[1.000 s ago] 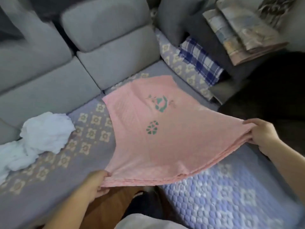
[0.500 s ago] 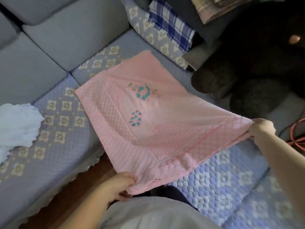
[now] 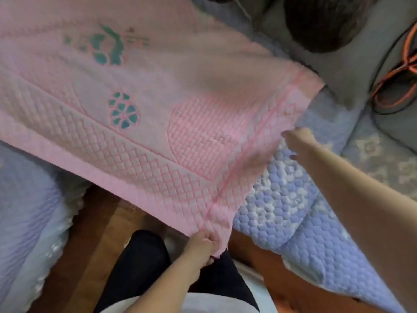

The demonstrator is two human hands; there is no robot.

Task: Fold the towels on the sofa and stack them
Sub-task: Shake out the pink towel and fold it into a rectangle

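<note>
A pink towel (image 3: 158,123) with green flower motifs and a raised diamond border is spread wide across the upper left of the head view, over the sofa seat. My left hand (image 3: 202,243) pinches the towel's near corner at bottom centre. My right hand (image 3: 297,137) sits at the towel's right edge, fingers partly under the cloth; its grip is blurred. The towel's far side runs out of view at the top left.
A blue-and-white quilted cover (image 3: 293,211) lies on the seat at right. A dark furry object (image 3: 327,23) sits at top right beside an orange cable (image 3: 401,71). Wooden floor (image 3: 94,233) and my dark trouser leg (image 3: 144,267) show below.
The view has swung down and closer to the towel. My left hand has shifted right along the near edge, and my right hand has come in toward the left.
</note>
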